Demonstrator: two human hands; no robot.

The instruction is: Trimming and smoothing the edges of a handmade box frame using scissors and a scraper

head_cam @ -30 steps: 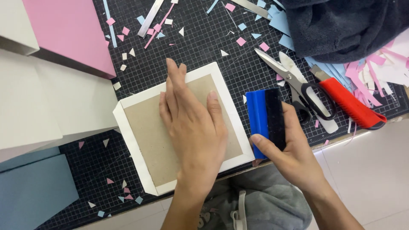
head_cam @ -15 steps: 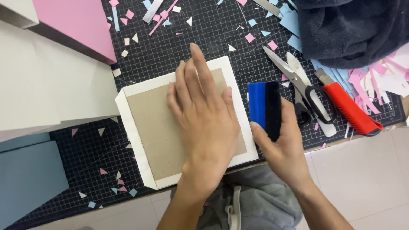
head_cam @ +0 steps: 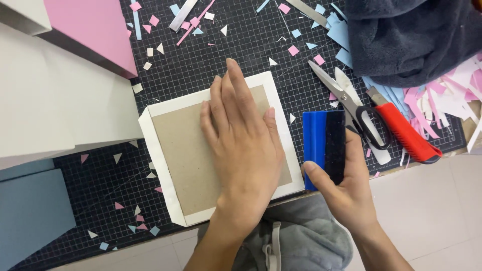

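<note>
A square of brown cardboard (head_cam: 181,150) lies on a larger white paper sheet (head_cam: 150,125) on the black gridded cutting mat (head_cam: 201,60). My left hand (head_cam: 241,140) rests flat on the cardboard, fingers together and pointing away from me. To its right, my right hand (head_cam: 341,190) grips a blue squeegee with a black felt edge (head_cam: 324,143), held just off the paper's right edge, above the mat.
Scissors (head_cam: 351,108) and a red box cutter (head_cam: 406,133) lie right of the squeegee. A dark cloth (head_cam: 411,35) sits at the top right over paper strips. Pink (head_cam: 90,30), white (head_cam: 55,105) and grey-blue (head_cam: 30,211) boards lie at left. Small paper scraps litter the mat.
My left hand has slid slightly toward me and to the right over the cardboard. My right hand keeps hold of the squeegee at about the same spot beside the paper.
</note>
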